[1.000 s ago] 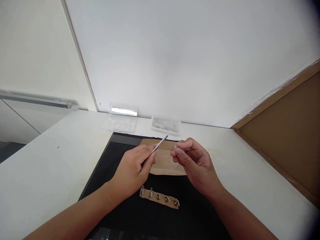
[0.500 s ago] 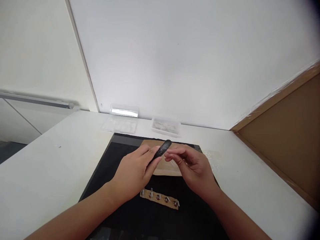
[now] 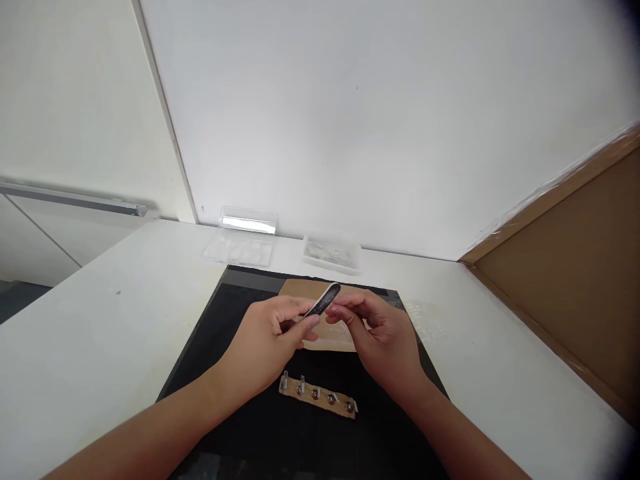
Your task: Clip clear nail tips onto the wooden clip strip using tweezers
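Note:
My left hand is closed around a black nail file with a rounded end and a pale edge. The file slants up to the right above a brown paper sheet. Close to the file's tip is my right hand, its thumb and fingertips pinched together. Whatever sits in that pinch is too small to make out. Below both hands, a cardboard strip lies on the black mat, carrying several shiny round metal pieces with small clear slips on them.
An open clear plastic case stands at the back left, by the wall. Beside it is a translucent tray with pale pieces inside. Small whitish bits lie on the white table right of the mat. A brown board borders the right side.
The nail file has turned in my left hand, so its pale edge now shows. My left thumb has shifted lower along it. My right hand stays pinched near the tip.

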`<state>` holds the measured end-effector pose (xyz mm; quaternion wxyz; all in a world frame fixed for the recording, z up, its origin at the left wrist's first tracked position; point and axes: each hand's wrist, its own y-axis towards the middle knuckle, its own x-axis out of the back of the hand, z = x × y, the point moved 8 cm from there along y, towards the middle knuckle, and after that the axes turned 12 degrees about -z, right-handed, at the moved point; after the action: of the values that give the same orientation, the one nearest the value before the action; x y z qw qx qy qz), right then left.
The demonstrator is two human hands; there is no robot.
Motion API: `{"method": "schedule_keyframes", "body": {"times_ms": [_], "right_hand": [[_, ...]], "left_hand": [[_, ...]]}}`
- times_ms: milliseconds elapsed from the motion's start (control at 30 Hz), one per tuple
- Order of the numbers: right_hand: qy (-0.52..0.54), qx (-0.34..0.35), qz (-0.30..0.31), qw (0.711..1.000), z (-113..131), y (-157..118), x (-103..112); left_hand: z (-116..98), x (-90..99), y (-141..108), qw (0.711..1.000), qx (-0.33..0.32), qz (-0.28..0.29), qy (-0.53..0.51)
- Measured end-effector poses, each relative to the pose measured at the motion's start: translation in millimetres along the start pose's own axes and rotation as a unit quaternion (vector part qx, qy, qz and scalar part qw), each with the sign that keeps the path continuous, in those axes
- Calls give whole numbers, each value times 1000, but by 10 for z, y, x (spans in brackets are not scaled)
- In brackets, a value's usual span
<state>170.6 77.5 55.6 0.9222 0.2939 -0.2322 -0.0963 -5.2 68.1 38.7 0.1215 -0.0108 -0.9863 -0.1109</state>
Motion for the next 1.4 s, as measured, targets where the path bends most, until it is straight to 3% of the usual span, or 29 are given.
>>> {"method": "schedule_keyframes", "body": {"times_ms": [100, 233, 433, 567, 733, 867, 1000, 1100, 1233, 1333, 1400], "right_hand": [[-22, 43, -4, 999, 43, -30, -14], [-47, 129, -4, 991, 147, -89, -72], [-141, 216, -61, 964, 285, -125, -82], [-152, 267, -53, 950, 356, -130, -116], [-146, 261, -82, 951, 351, -79, -100], [-130, 250, -32, 959, 352, -72, -184], [-156, 231, -78, 957, 361, -29, -94], [-146, 239, -32, 959, 378, -42, -147], [-159, 220, -66, 960, 388, -38, -85], [-149, 225, -29, 962, 411, -54, -142], [-159, 220, -41, 961, 413, -47, -126]], "left_hand": [[63, -47, -16, 999, 30, 14, -34], [-35, -33, -9, 1000, -23, -17, -2], [-193, -4, -6, 993, -100, -33, 47], [-255, -1, -32, 988, -136, -34, 57], [-299, 32, -53, 974, -186, -73, 103], [-268, 18, -57, 973, -192, -66, 110], [-312, 41, -83, 963, -222, -90, 125], [-354, 30, -103, 958, -239, -92, 132], [-406, 41, -122, 951, -251, -105, 147], [-424, 27, -139, 949, -257, -98, 154], [-434, 22, -153, 945, -265, -100, 161]]}}
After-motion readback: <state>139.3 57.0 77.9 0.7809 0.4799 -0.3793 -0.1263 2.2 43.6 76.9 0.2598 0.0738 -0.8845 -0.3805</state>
